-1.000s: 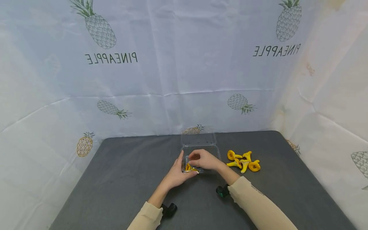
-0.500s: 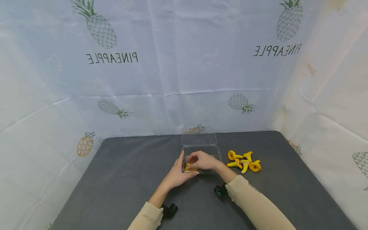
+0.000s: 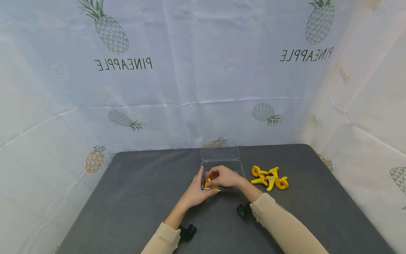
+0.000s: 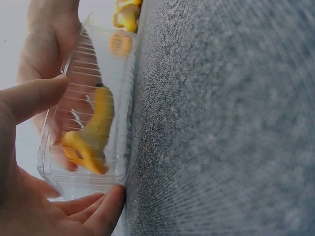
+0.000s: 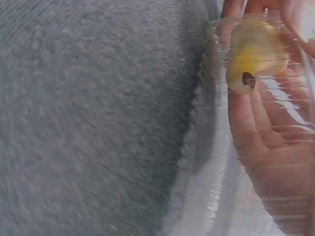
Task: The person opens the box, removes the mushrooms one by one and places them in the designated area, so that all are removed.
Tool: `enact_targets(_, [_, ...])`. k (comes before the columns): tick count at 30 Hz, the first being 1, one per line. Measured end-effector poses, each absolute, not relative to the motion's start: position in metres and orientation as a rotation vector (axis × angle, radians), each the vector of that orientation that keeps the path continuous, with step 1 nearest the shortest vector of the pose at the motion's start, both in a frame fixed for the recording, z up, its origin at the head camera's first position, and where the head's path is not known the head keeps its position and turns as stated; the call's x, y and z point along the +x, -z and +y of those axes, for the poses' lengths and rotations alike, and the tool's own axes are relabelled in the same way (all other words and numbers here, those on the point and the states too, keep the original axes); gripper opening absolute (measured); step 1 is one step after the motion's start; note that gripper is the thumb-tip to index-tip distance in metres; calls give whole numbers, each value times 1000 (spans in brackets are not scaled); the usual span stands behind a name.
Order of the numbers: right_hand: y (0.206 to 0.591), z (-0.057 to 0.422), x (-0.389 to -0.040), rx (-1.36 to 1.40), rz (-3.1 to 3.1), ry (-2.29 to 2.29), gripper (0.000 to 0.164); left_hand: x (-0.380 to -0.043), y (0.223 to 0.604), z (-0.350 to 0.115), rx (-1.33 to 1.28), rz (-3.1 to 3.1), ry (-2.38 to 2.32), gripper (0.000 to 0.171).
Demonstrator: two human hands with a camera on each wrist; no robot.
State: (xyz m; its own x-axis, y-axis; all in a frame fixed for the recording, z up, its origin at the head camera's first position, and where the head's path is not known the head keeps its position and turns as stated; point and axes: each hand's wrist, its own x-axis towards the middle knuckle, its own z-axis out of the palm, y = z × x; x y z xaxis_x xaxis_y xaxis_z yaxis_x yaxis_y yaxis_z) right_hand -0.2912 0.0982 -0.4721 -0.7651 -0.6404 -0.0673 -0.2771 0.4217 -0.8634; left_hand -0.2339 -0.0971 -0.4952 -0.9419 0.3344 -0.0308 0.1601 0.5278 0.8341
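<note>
A clear plastic clamshell container (image 3: 226,161) lies on the dark table, its see-through lid (image 3: 219,153) raised at the back. My left hand (image 3: 193,193) grips its near left corner, thumb along the front rim and fingers at the left side. Inside, a yellow chanterelle mushroom (image 4: 101,118) shows through the ribbed wall, cap toward the left end. My right hand (image 3: 224,176) reaches into the container from the right, its bent thumb and fingers pinching this mushroom; its fingertips are partly hidden. In the right wrist view, the mushroom (image 5: 243,61) appears stem end first, blurred by the plastic.
Several more yellow chanterelles (image 3: 270,183) lie in a loose cluster right of the container. A white cloth (image 3: 177,127) printed with pineapples hangs behind the table and along both sides. Black wrist cameras hang below both sleeves.
The right hand dips slightly into the container and rises a little, still at the mushroom. The left hand keeps its hold; the mushrooms on the table lie as before.
</note>
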Motion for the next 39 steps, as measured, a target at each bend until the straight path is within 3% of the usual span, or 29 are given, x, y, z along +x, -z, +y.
enact_targets(39, [427,164,-247,-798,2490,1490,32,-233,498,-95,361,2615,-1362,113])
